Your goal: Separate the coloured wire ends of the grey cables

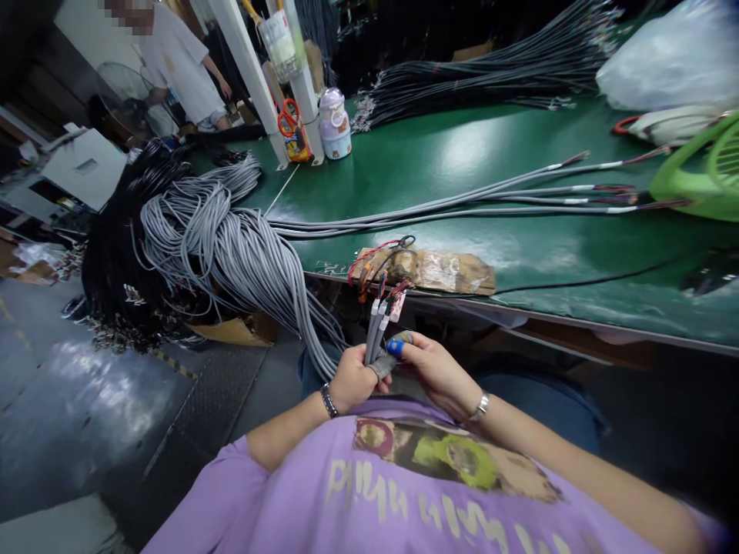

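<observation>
My left hand (pixel 353 378) is closed around a small bunch of grey cables (pixel 376 332) near their ends. Above the fist, white bands and thin coloured wires (pixel 396 296) stick up from the cables. My right hand (pixel 433 365) is beside the bunch, its thumb and fingers pinched together. Blue tape covers a fingertip there, and what the pinch holds, if anything, is hidden. Just beyond the hands, a tape-wrapped wooden block (pixel 444 271) lies at the bench edge, with red and black leads at its left end.
A large heap of grey cable (pixel 231 231) hangs over the bench's left end. Several grey cables (pixel 462 201) stretch across the green bench (pixel 479 150) towards a green plastic basket (pixel 704 165). Black cable bundles (pixel 479 81), a bottle (pixel 334 127) and a post stand behind. A person (pixel 182 65) is at far left.
</observation>
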Demonstrator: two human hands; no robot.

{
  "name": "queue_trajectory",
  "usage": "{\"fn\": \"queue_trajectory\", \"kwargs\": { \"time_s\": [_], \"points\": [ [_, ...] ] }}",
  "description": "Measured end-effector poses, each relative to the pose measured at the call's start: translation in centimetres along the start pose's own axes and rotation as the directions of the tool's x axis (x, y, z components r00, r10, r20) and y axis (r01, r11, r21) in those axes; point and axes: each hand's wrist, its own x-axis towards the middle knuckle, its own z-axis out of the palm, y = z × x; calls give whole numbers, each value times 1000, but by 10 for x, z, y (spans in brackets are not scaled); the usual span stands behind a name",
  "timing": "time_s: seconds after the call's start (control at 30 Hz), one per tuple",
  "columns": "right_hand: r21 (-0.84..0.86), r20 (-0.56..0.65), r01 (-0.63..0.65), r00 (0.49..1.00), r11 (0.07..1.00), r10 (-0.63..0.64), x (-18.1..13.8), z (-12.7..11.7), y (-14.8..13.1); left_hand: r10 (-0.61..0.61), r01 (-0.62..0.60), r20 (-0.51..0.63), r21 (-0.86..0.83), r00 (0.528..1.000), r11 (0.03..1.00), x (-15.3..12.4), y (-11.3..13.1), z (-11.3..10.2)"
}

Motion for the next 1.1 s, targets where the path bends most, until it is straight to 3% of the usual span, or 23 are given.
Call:
{"fn": "queue_trajectory", "kwargs": {
  "time_s": [0.23, 0.37, 0.43, 0.53, 0.73, 0.83, 0.9, 1.1],
  "points": [
    [203, -221, 71, 975, 977, -25, 11, -20, -14, -34, 34, 46, 5, 998, 999, -7, 3, 2],
    [171, -41, 12, 999, 985, -5, 6, -29, -22, 5, -7, -21, -66, 1000, 998, -6, 0, -2],
    [52, 73, -27, 997, 998, 24, 0, -26, -21, 8, -10, -29, -81, 1000, 997, -5, -1, -3],
    [-124, 184, 31, 983, 992, -8, -6, -15, -19, 16, -17, -24, -75, 1000, 997, -4, -2, -3],
    [-141, 115, 102, 990, 985, -86, -3, -9, -18, 21, -24, -37, -81, 999, 996, -4, -1, -5],
    [5, -39, 82, 996, 997, -82, 5, -19, -22, 25, -30, -45, -118, 999, 993, -4, 4, -7],
    [105, -76, 63, 996, 993, -55, 11, -25, -27, 14, -19, -33, -144, 999, 989, -4, 9, -8],
    [145, 116, -72, 992, 987, 56, 25, -21, -44, 6, 6, 48, -228, 999, 974, 3, 32, -6]
  ]
}}
